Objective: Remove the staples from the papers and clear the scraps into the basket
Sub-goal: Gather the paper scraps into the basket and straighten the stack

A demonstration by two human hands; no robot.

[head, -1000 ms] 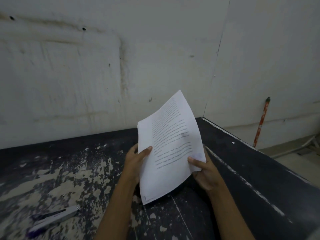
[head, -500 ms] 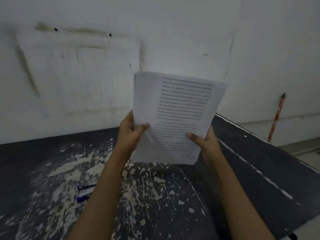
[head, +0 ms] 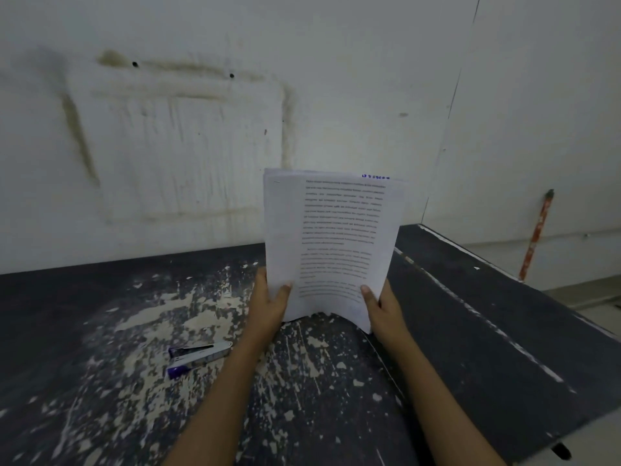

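Observation:
A stack of printed white papers (head: 336, 230) stands upright above the dark table, text facing me. My left hand (head: 268, 304) grips its lower left edge, thumb on the front page. My right hand (head: 383, 307) grips the lower right edge the same way. A small staple mark (head: 277, 181) shows near the top left corner of the papers. The bottom edge bows upward between my hands. No basket is in view.
A silver and purple stapler (head: 198, 356) lies on the worn, paint-flecked black table (head: 117, 381), left of my left forearm. A stained white wall (head: 184, 146) rises behind. The table's right edge (head: 504, 274) drops to the floor, where an orange rod (head: 537, 233) leans.
Both hands have turned the papers from a tilted position to upright and facing me. The view has shifted, so the stapler now shows closer to the middle.

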